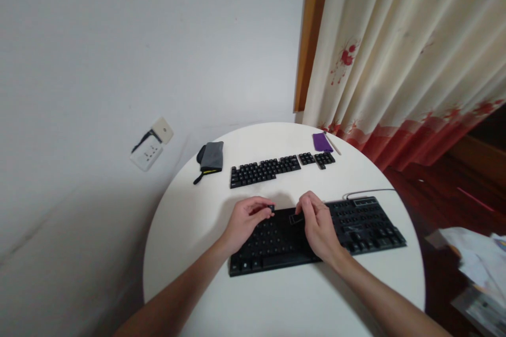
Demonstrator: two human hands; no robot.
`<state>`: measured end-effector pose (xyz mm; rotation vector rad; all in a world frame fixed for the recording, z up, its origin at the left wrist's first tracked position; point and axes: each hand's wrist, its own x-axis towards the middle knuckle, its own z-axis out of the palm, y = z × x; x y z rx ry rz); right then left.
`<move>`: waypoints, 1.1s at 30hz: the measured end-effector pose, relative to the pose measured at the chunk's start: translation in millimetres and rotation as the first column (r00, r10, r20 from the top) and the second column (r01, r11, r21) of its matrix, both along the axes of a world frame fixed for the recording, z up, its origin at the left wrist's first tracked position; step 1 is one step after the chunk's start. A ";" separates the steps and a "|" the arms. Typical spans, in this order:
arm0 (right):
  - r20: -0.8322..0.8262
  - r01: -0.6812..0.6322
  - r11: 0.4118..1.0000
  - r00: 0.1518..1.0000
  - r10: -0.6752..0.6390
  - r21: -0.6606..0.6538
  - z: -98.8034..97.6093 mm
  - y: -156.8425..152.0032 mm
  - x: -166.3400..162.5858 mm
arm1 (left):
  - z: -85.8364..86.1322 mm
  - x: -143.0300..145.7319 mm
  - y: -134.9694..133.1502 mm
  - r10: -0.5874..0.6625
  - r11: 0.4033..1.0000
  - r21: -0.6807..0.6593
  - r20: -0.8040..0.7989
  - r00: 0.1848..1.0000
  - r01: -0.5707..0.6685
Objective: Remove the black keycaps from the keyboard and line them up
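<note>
A black keyboard (282,260) lies across the table in front of me. Much of its left part shows small key posts without caps, while a few caps sit along the bottom row and more on the right side. At its upper left edge, my left hand (247,221) pinches a small black keycap (271,207) between thumb and fingers. My right hand (317,224) is over the middle of the keyboard with its fingers curled together. Something dark shows by its fingertips, but I cannot make out what they hold. Behind the keyboard, loose black keycaps (263,171) lie in keyboard-like rows.
On the round white table (182,231), a grey cloth pouch (212,155) is at the back left. A purple cloth (322,142) and a pale slim stick (332,144) lie at the back right. A cable (371,190) runs off the right. Wall and curtain (379,52) stand behind.
</note>
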<state>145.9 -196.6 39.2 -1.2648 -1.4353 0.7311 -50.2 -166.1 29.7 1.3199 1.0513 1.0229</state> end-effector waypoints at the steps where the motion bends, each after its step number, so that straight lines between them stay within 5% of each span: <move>1: 0.026 -0.017 0.999 1.000 0.016 0.042 1.1 -0.1 1.1 | 0.6 0.0 -0.1 0.004 1.000 0.005 -0.004 1.000 -0.004; 7: 0.160 -0.254 0.966 0.957 0.242 0.056 -5.4 -3.2 -2.0 | 2.4 1.3 -1.4 -0.058 0.996 0.070 0.028 0.998 0.056; 22: 0.342 -0.246 0.964 0.918 0.199 0.099 -10.6 -6.0 -5.7 | -1.4 0.8 -3.3 -0.126 0.987 0.102 0.011 0.992 0.125; 28: 0.525 -0.078 0.997 0.848 0.068 -0.003 0.2 43.4 12.8 | 2.8 -9.5 7.1 0.112 0.980 0.159 0.036 0.993 -0.116; 33: 0.700 0.068 0.972 0.706 0.114 -0.226 -7.7 97.9 17.6 | -0.8 -13.6 13.5 0.170 0.976 0.119 0.096 0.981 -0.180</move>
